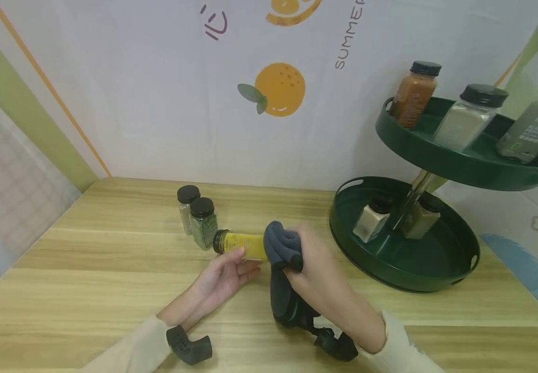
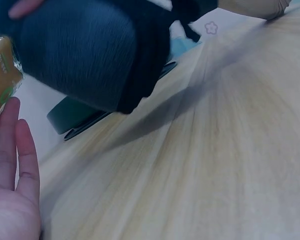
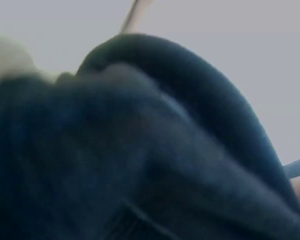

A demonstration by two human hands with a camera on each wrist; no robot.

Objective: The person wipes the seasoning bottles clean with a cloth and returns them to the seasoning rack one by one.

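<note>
My left hand [image 1: 222, 282] holds a spice jar [image 1: 246, 245] on its side, thumb in front and fingers beneath. The jar has a yellow label or contents, and its black lid [image 1: 220, 241] points left. A dark blue-grey cloth [image 1: 281, 246] is bunched in my right hand [image 1: 317, 267] over the jar's right end, hiding that end. The rest of the cloth hangs below. In the left wrist view the cloth [image 2: 85, 55] looms beside the jar [image 2: 4, 75]. Blurred dark cloth [image 3: 140, 150] fills most of the right wrist view.
Two jars with black lids, one green [image 1: 203, 225] and one pale [image 1: 186, 207], stand just behind the held jar's lid. At right, a dark green two-tier rack [image 1: 404, 280] carries several spice jars, among them an orange-brown one [image 1: 414, 98]. A printed curtain [image 1: 180, 103] backs the wooden table [image 1: 87, 290].
</note>
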